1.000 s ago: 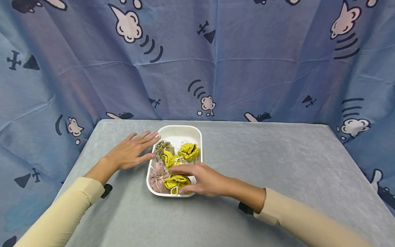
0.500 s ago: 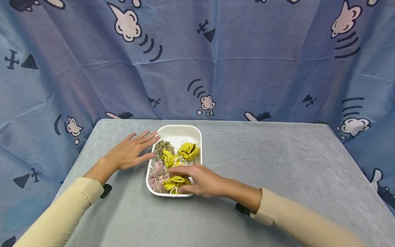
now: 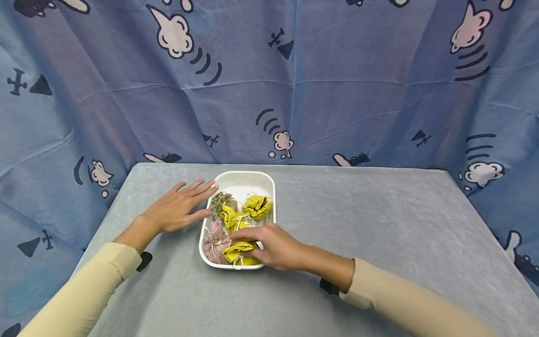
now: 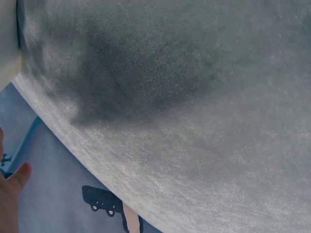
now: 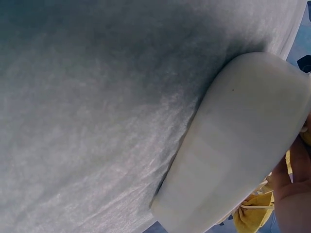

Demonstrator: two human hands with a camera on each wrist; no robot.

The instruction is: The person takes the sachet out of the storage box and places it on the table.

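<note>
A white tray (image 3: 243, 178) on the grey table (image 3: 379, 220) holds several small drawstring cloth pouches. My right hand (image 3: 269, 243) reaches over the tray's near right corner and grips a yellow pouch (image 3: 236, 252) between thumb and fingers. Beside it lies a pink pouch (image 3: 214, 238). Further back are another yellow pouch (image 3: 258, 206), a third yellow one (image 3: 230, 216) and a beige pouch (image 3: 221, 200). My left hand (image 3: 178, 206) lies flat on the table with straight fingers touching the tray's left wall. In the right wrist view the tray's outer wall (image 5: 233, 145) and the held pouch (image 5: 252, 213) show.
A blue printed cloth (image 3: 294, 84) hangs behind and around the table. The table's left edge (image 4: 97, 160) shows in the left wrist view, with my thumb tip (image 4: 19, 174) at the frame's left border.
My right hand has slid a little left and its fingers have closed round the near yellow pouch. The left hand has stayed where it was.
</note>
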